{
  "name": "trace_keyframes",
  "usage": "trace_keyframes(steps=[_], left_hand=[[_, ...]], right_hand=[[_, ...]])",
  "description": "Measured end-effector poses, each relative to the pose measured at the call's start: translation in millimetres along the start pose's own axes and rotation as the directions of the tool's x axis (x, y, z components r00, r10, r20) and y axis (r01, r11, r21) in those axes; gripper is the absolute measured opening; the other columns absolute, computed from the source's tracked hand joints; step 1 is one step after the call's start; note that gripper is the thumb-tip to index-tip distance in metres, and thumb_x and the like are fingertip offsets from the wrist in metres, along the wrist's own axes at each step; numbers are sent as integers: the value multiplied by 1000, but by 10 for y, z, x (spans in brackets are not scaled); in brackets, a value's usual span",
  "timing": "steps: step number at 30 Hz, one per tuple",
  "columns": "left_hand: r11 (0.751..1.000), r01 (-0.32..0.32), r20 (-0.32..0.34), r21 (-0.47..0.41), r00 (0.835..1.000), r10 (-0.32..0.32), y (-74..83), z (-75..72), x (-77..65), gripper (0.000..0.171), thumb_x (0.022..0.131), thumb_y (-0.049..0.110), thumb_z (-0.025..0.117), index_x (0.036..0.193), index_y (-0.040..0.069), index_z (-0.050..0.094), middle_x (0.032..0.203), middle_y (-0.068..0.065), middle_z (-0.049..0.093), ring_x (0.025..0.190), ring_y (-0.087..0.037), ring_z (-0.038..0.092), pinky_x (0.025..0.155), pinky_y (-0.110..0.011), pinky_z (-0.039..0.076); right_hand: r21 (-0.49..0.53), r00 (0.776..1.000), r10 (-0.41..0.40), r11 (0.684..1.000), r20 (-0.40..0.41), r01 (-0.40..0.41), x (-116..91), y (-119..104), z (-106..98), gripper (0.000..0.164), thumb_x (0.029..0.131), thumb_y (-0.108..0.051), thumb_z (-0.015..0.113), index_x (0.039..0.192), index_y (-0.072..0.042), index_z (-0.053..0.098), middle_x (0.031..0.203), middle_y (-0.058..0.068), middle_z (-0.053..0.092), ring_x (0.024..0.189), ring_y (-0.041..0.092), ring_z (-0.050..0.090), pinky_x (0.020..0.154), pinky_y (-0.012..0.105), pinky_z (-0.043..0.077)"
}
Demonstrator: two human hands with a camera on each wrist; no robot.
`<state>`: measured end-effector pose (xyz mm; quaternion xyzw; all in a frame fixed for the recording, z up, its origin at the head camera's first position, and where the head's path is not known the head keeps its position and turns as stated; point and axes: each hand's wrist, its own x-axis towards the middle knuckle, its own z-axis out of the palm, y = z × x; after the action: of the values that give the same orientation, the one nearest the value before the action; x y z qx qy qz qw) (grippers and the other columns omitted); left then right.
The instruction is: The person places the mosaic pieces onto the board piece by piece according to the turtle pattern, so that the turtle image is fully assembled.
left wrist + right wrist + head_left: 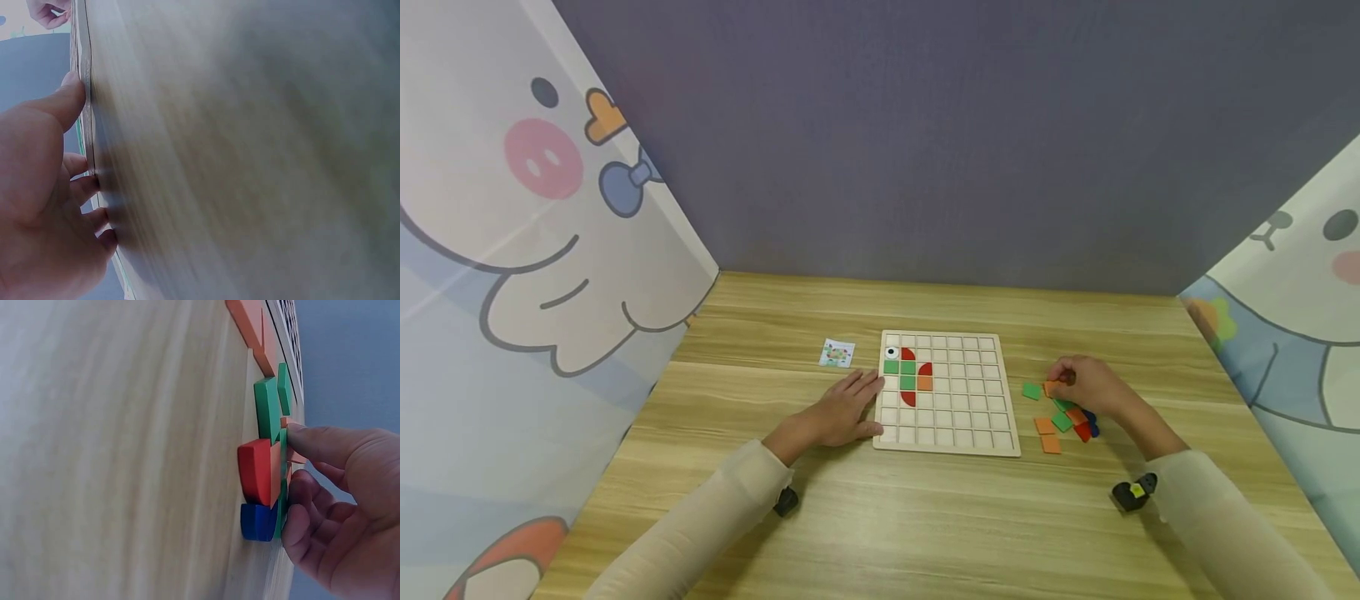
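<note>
My left hand (pixel 844 408) lies with fingers extended at the left edge of a wooden grid board (pixel 970 408), fingertips and thumb right at its rim. In the board's upper left are a white eye tile (pixel 891 352), green squares (pixel 907 382), red rounded tiles (pixel 908 399) and an orange square (pixel 925 383). Off the board's right side, my right hand (pixel 1088 385) pinches an orange tile (pixel 1051 388) between thumb and fingers, low over a loose heap. A green tile (pixel 267 409), a red tile (pixel 255 472) and blue tiles (pixel 257 522) lie by those fingers.
A small picture card (pixel 837 352) lies left of the board. Two loose orange squares (pixel 1051 444) sit at the heap's near side, and a green square (pixel 1032 391) at its left. A grey panel (pixel 925 150) rises behind the wooden table (pixel 910 525).
</note>
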<state>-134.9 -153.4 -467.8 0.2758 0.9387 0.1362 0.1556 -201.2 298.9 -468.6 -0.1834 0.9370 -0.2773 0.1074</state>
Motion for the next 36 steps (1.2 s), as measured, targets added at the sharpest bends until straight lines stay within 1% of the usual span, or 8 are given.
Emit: trace_keyframes(steps=[5,9,14,17,21,27,31,36], left_hand=[[1000,-2,-6,-4,1000,2,-1,-1,-3,81,103,46,57,161,2,24,169,-18,21,157,-42,17,127,-56,20],[1000,6,3,-6,1000,-6,-4,0,-3,81,103,47,57,162,3,23,170,-17,20,157,-42,16,127,-57,20],[1000,7,11,-1,1000,-7,-3,-1,3,81,103,47,56,162,3,22,170,-17,19,157,-42,15,127,-57,20],[1000,2,7,7,1000,-2,-2,-7,1,81,103,47,56,162,3,22,170,-17,19,157,-42,16,127,-56,20],[1000,2,2,4,1000,-2,2,-17,-5,81,103,46,56,162,2,23,170,-18,20,157,-43,17,127,-57,20],[1000,-5,4,5,1000,5,-1,-10,2,81,103,47,56,162,2,23,170,-18,20,157,-43,16,128,-56,19],[1000,-7,2,6,1000,7,-13,6,8,81,103,47,56,162,2,23,170,-18,20,157,-42,16,128,-55,19],[1000,-3,4,5,1000,3,-20,13,11,82,103,48,56,162,3,22,170,-17,19,157,-42,16,128,-55,19]], right_hand=[[-4,1000,-4,1000,-3,4,-5,-11,0,11,90,-10,75,95,-8,66,85,2,63,74,14,51,62,25,44],[-2,1000,1,1000,2,-1,-1,-12,3,12,90,-10,76,96,-8,65,85,2,62,74,13,51,61,25,43],[-14,1000,-1,1000,-3,1,9,13,-4,6,94,-15,74,96,-11,70,86,-1,65,74,10,55,63,23,46],[-20,1000,-3,1000,-2,3,12,10,-27,6,96,-18,72,97,-13,72,86,-2,66,74,9,55,63,23,46],[2,1000,6,1000,6,-6,14,-30,-64,9,98,-20,69,101,-12,72,87,0,67,74,10,56,63,24,47],[18,1000,-5,1000,3,5,37,-100,-64,15,100,-23,66,105,-11,72,89,1,69,74,11,59,62,25,49],[66,1000,-6,998,15,5,56,-147,-52,19,101,-26,66,109,-9,71,90,2,69,74,13,61,60,26,50],[121,999,-20,992,26,17,103,-215,-13,22,101,-28,65,112,-10,70,96,4,70,78,14,63,63,27,53]])
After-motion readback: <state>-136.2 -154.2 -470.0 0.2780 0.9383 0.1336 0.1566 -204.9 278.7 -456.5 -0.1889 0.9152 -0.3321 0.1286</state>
